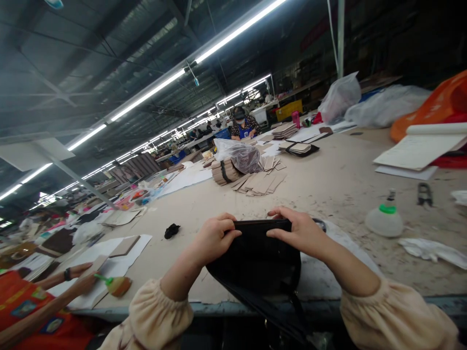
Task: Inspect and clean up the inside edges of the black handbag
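Pinching the top edge of the black bag (pixel 262 265), the left hand (pixel 215 236) and the right hand (pixel 301 232) sit at its two ends, both equally near. This edge runs crosswise between them; the body hangs toward the person, at the table (pixel 193 206) border, its bottom perhaps lower than the darkness shows.

Bag (pixel 260 262) smooth, leather-look w/ slight sheen; bottle (pixel 384 222) transl. plastic; tabletop (pixel 339 184) matt, smudged
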Demonstrator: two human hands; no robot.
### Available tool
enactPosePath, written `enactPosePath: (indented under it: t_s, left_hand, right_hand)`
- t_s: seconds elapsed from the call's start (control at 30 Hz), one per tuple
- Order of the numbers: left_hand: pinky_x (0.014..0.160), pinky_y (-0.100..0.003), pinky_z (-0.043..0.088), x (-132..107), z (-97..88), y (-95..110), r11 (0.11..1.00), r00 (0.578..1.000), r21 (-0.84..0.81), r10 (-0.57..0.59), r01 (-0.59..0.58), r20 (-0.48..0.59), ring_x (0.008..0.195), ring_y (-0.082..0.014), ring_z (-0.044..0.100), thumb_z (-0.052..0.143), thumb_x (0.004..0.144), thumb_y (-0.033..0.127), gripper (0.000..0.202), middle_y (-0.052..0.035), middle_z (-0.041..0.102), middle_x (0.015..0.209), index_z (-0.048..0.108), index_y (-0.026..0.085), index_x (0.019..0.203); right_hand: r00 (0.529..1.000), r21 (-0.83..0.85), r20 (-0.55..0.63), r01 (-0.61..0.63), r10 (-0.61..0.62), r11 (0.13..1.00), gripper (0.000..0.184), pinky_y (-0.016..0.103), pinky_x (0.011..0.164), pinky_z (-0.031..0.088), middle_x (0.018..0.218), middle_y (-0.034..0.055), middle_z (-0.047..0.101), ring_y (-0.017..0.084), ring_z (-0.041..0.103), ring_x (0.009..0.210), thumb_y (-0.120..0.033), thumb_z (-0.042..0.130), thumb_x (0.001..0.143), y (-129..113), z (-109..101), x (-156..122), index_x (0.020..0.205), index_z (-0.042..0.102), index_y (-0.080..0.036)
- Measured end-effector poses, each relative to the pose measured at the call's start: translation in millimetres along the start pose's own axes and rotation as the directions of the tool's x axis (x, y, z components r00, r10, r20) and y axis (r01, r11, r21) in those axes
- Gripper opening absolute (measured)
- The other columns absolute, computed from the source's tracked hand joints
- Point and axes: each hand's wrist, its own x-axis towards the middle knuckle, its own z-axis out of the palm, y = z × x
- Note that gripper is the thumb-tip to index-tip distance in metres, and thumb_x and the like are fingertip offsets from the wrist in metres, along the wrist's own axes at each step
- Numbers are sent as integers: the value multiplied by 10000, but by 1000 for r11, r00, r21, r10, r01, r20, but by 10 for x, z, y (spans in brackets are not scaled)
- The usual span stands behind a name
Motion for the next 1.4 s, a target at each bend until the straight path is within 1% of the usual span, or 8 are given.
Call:
enactPosePath:
  t_s: [0.2,0.37,0.57,0.87,1.0,1.17,1.27,1.4]
  left_hand:
    - [732,-245,436,12,34,-37,997,996,-46,-67,64,-66,790,-134,585,588,809,168,211,-39,633,883,554,152,602]
    - [680,-245,425,40,61,-54,994,989,-30,-110,108,-96,711,-128,572,601,796,177,231,-24,629,784,539,154,575]
    - [683,-253,426,62,81,-82,980,971,-21,-197,196,-135,696,-134,569,621,780,193,222,-18,627,748,565,152,569]
    - [674,-252,442,51,72,-66,977,971,-26,-213,212,-110,686,-138,562,607,786,209,204,-15,616,728,594,157,588]
    - [681,-250,445,60,79,-56,967,960,-26,-253,252,-121,700,-142,567,627,768,203,171,-16,622,735,614,159,604]
    - [666,-248,437,61,82,-45,961,955,-23,-275,274,-115,697,-142,565,634,764,205,172,-16,622,732,615,155,601]
    - [664,-250,432,53,78,-48,957,950,-20,-289,289,-117,693,-141,563,635,762,196,174,-17,623,731,610,151,596]
    - [680,-255,436,40,73,-64,955,947,-21,-297,296,-127,701,-144,565,623,770,204,166,-17,625,744,619,156,612]
  right_hand:
    - [1000,76,6,-30,29,997,196,254,720,457,835,-36,678,162,615,779,-389,631,775,-50,6,-4,893,672,-238]
    - [996,40,-68,-46,49,998,197,255,697,466,761,-37,683,161,621,708,-416,632,774,-27,62,0,823,704,-239]
    - [995,-3,-97,-16,16,1000,197,253,673,471,736,-26,687,159,619,662,-413,631,775,-56,89,12,786,709,-232]
    - [987,-135,-129,75,-92,988,217,285,702,483,753,7,683,194,631,729,-399,555,832,-49,127,1,776,685,-233]
    - [986,-145,-116,103,-120,984,215,300,724,480,732,10,677,227,640,826,-391,539,839,-54,135,12,764,669,-236]
    - [988,-122,-92,110,-121,986,230,323,752,481,721,8,679,240,643,838,-385,522,847,-67,130,24,745,663,-235]
    - [997,-68,-37,67,-70,995,208,314,734,496,809,9,699,229,646,818,-394,557,832,-64,99,23,810,688,-235]
    - [998,-30,53,43,-41,999,277,332,803,504,991,24,695,251,634,918,-419,608,794,-58,27,18,984,700,-240]
